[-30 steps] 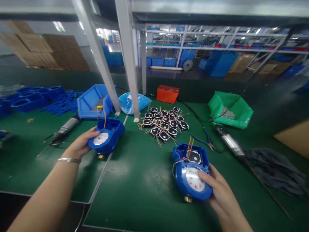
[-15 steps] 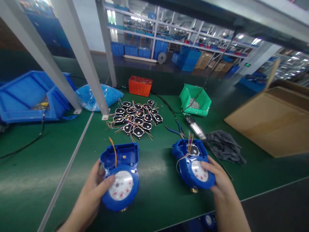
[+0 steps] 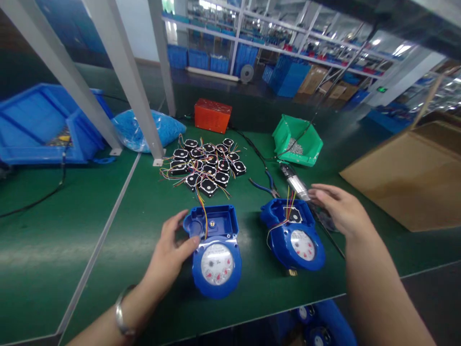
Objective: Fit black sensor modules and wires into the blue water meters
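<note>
Two blue water meters with white dials rest on the green table. My left hand (image 3: 169,252) grips the left side of the left meter (image 3: 215,251), whose open compartment has a few coloured wires. The right meter (image 3: 293,234) holds a black module with coloured wires and lies free. My right hand (image 3: 338,206) hovers just right of it with fingers spread, holding nothing, close to the electric screwdriver (image 3: 296,183) and a dark cloth beneath it.
A pile of black modules with coloured wires (image 3: 207,166) lies behind the meters. Blue-handled pliers (image 3: 264,185), a green bin of screws (image 3: 297,140), an orange box (image 3: 212,115), a blue bag (image 3: 144,129), a blue tray (image 3: 39,127) and a cardboard box (image 3: 406,178) surround them.
My left hand slid the left meter right and set it flat on the table. My right hand let go of the right meter and moved up and right toward the screwdriver.
</note>
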The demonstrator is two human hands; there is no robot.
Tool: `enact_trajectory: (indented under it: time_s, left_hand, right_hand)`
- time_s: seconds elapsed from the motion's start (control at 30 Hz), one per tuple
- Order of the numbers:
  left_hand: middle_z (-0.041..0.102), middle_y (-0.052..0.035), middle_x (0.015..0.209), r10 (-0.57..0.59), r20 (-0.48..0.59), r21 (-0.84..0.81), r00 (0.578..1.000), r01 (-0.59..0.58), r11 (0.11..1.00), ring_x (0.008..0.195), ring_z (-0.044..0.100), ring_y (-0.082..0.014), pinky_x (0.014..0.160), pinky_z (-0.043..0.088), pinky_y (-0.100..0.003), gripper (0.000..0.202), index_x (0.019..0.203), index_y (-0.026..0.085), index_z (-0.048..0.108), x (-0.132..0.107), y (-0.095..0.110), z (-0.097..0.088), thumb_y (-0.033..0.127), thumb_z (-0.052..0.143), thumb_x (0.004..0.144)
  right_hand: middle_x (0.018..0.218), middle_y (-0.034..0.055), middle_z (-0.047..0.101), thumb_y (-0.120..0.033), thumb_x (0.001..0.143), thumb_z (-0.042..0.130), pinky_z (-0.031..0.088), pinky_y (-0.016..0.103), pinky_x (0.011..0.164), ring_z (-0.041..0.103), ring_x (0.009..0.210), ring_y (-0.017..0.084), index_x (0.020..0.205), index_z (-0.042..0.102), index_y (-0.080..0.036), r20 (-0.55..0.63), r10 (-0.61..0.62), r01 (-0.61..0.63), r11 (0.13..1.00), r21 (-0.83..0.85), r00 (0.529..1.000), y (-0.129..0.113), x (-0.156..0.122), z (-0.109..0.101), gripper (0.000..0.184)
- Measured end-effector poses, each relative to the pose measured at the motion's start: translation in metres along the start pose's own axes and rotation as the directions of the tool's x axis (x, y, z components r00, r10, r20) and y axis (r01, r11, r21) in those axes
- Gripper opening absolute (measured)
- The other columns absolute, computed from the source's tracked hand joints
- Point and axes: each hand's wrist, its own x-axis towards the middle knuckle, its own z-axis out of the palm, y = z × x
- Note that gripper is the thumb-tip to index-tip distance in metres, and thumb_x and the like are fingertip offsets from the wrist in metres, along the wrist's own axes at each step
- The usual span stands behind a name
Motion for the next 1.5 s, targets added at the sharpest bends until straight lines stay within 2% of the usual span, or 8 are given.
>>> enact_trajectory:
  time_s: [0.1, 0.2, 0.33, 0.47, 0.77, 0.97, 1.2, 1.5]
  left_hand:
    - [0.045, -0.01, 0.125, 0.111, 0.097, 0.028, 0.989, -0.114, 0.993, 0.119, 0.039, -0.0264, 0.091, 0.043, -0.035, 0.057, 0.117, 0.019, 0.049, 0.021, 0.009, -0.004, 0.039, 0.066, 0.066]
    - [0.053, -0.0097, 0.115, 0.152, 0.186, -0.006, 0.971, -0.154, 0.988, 0.108, 0.048, -0.0252, 0.088, 0.043, -0.034, 0.048, 0.11, 0.017, 0.054, 0.032, 0.011, -0.002, 0.04, 0.063, 0.069]
    - [0.06, -0.0078, 0.096, 0.098, 0.254, -0.113, 0.962, -0.072, 0.991, 0.085, 0.056, -0.0224, 0.078, 0.045, -0.034, 0.05, 0.108, 0.015, 0.052, 0.031, 0.0, 0.003, 0.049, 0.056, 0.072]
    - [0.057, -0.0098, 0.101, 0.147, 0.251, -0.099, 0.957, -0.125, 0.987, 0.093, 0.054, -0.0256, 0.079, 0.043, -0.034, 0.053, 0.106, 0.014, 0.052, 0.029, -0.008, 0.002, 0.055, 0.053, 0.072]
    - [0.056, -0.0087, 0.097, 0.145, 0.263, -0.077, 0.954, -0.129, 0.989, 0.088, 0.053, -0.0236, 0.079, 0.042, -0.034, 0.052, 0.105, 0.015, 0.051, 0.03, -0.005, 0.001, 0.055, 0.05, 0.073]
    - [0.058, -0.0055, 0.087, 0.168, 0.259, -0.103, 0.951, -0.146, 0.984, 0.08, 0.053, -0.0197, 0.073, 0.043, -0.03, 0.049, 0.103, 0.014, 0.051, 0.031, -0.007, 0.002, 0.053, 0.052, 0.073]
    - [0.059, -0.0054, 0.086, 0.183, 0.279, -0.114, 0.943, -0.157, 0.981, 0.08, 0.053, -0.0194, 0.073, 0.043, -0.03, 0.047, 0.101, 0.014, 0.051, 0.032, -0.006, 0.001, 0.052, 0.053, 0.073]
    - [0.06, -0.0058, 0.09, 0.199, 0.285, -0.102, 0.938, -0.176, 0.979, 0.086, 0.054, -0.0221, 0.077, 0.043, -0.031, 0.048, 0.102, 0.014, 0.053, 0.034, -0.006, 0.0, 0.053, 0.053, 0.073]
  right_hand:
    - [0.093, 0.0075, 0.062, -0.043, 0.067, 0.057, 0.049, 0.023, 0.066, 0.058, 0.075, 0.014, 0.1, 0.058, -0.013, 0.266, 0.065, 0.052, 0.911, -0.409, 0.962, -0.014, 0.047, 0.015, 0.045]
    - [0.083, 0.0064, 0.062, -0.039, 0.065, 0.059, 0.044, 0.02, 0.054, 0.055, 0.065, 0.012, 0.094, 0.061, -0.011, 0.428, 0.171, 0.111, 0.823, -0.558, 0.887, -0.021, 0.081, 0.035, 0.04]
    - [0.075, 0.0033, 0.062, -0.04, 0.062, 0.061, 0.039, 0.02, 0.05, 0.053, 0.059, 0.011, 0.092, 0.063, -0.013, 0.543, 0.247, 0.212, 0.733, -0.646, 0.803, -0.022, 0.101, 0.059, 0.04]
    - [0.069, 0.0009, 0.062, -0.036, 0.06, 0.064, 0.038, 0.02, 0.055, 0.054, 0.061, 0.011, 0.088, 0.061, -0.015, 0.617, 0.259, 0.345, 0.641, -0.686, 0.743, -0.015, 0.104, 0.077, 0.035]
    - [0.055, -0.0001, 0.054, -0.031, 0.066, 0.058, 0.028, 0.019, 0.052, 0.043, 0.051, 0.007, 0.056, 0.05, -0.013, 0.673, 0.188, 0.517, 0.506, -0.691, 0.716, -0.006, 0.105, 0.087, 0.021]
    - [0.07, -0.0006, 0.057, -0.019, 0.057, 0.065, 0.032, 0.018, 0.059, 0.048, 0.062, 0.008, 0.076, 0.059, -0.013, 0.64, 0.093, 0.478, 0.586, -0.654, 0.763, -0.006, 0.099, 0.086, 0.021]
    - [0.053, -0.0033, 0.053, -0.002, 0.046, 0.066, 0.033, 0.019, 0.052, 0.045, 0.048, 0.006, 0.064, 0.057, -0.011, 0.548, 0.155, 0.228, 0.793, -0.566, 0.822, -0.008, 0.096, 0.087, 0.022]
    - [0.061, 0.0032, 0.058, -0.002, 0.072, 0.052, 0.044, 0.022, 0.059, 0.058, 0.058, 0.01, 0.076, 0.051, -0.01, 0.334, 0.152, -0.148, 0.988, -0.036, 0.93, -0.047, 0.079, 0.045, 0.009]
